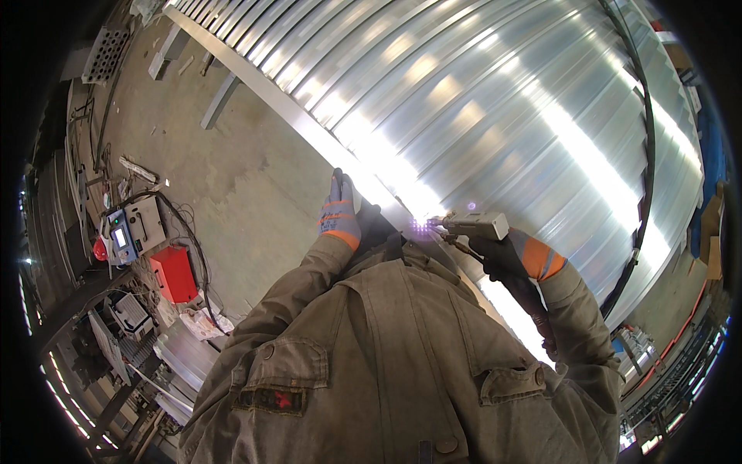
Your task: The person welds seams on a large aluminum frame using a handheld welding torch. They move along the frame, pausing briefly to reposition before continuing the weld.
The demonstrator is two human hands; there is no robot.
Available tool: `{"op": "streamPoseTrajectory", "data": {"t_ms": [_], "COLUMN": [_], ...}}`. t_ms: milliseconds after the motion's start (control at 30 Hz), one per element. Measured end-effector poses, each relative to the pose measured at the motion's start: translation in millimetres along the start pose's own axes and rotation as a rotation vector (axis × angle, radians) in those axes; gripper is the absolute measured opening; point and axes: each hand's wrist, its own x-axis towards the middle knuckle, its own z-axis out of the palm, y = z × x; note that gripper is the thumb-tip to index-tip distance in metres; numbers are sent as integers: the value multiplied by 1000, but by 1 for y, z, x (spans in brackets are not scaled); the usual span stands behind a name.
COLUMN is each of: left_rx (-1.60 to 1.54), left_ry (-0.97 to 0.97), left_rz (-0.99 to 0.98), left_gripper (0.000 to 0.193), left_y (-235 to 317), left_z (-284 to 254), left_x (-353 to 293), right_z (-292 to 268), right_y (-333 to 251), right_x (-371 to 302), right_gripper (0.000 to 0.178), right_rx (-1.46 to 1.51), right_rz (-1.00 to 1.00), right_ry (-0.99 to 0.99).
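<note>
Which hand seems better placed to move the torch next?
Probably the right hand: it holds the torch, tip near the glow. The left hand, by the panel, shows no tool.

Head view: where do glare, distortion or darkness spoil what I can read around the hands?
Head view: white glare washes out bands of the ribbed metal panel; head view: a violet-white glow hides detail at the tip of the tool in the right hand; head view: fisheye bows the ridges, and the corners go black; head view: the left hand reads clearly.
</note>
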Motion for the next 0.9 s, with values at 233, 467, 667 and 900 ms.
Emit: {"op": "streamPoseTrajectory", "data": {"t_ms": [233,467,667,900], "left_rx": [-33,-51,-56,-65], "left_ry": [12,-22,-19,-3], "left_rz": [4,-20,-16,-7], "left_gripper": [106,106,107,108], "left_y": [8,11,10,5], "left_z": [-7,-11,-11,-6], "left_x": [-3,-2,-3,-1], "right_z": [4,2,5,4], "right_y": [-16,-44,-44,-38], "right_x": [13,-11,-10,-10], "right_gripper": [47,49,52,52], "right_rx": [-219,-5,39,30], "right_rz": [-397,16,-52,-151], "right_ry": [-43,-82,-43,-93]}}
